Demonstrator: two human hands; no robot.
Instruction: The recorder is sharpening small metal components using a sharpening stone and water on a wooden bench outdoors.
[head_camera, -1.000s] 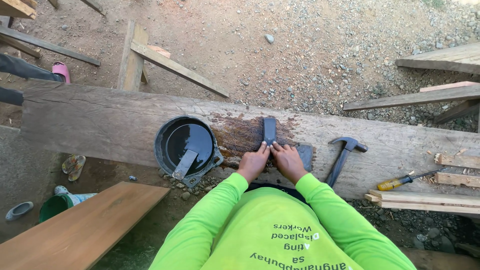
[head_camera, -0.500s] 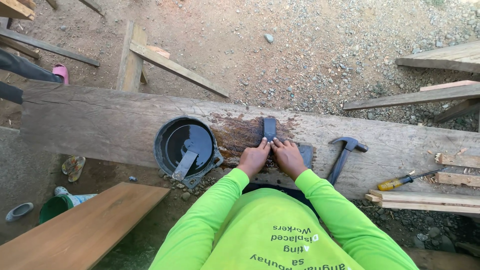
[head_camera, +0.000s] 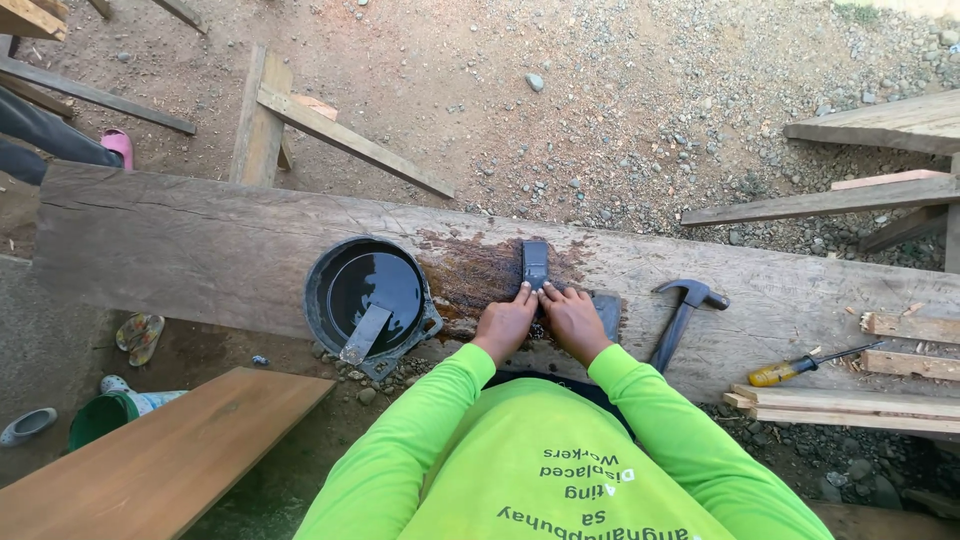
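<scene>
**Both hands on the blade, stone wet, keep it flat**

The small dark flat metal blade (head_camera: 535, 265) lies on a grey rectangular sharpening stone (head_camera: 605, 312) in the middle of the big weathered wooden plank (head_camera: 200, 250) that serves as the counter. Around it the wood is stained dark and wet.

From what I can see, the step in hand is honing that blade. To do it well, I'd say keep even pressure from both sets of fingertips, hold the angle steady, and keep the stone wet so it doesn't drag.

The blade sits at 12 o'clock from both hands, sticking out just beyond the fingertips. The left hand (head_camera: 505, 325) and right hand (head_camera: 572, 322) are side by side, touching, fingers stretched forward and pressing down on the near end of the blade, not wrapped around it.

Going outward: a round black bucket of dark water (head_camera: 370, 292) sits at 9 o'clock of the hands, just beside them, with a flat grey piece leaning in it. A black claw hammer (head_camera: 683, 312) lies at 3 o'clock, near. Further out at 4 o'clock is a yellow-handled screwdriver (head_camera: 805, 365), beside a stack of pale wooden slats (head_camera: 850, 410).
</scene>
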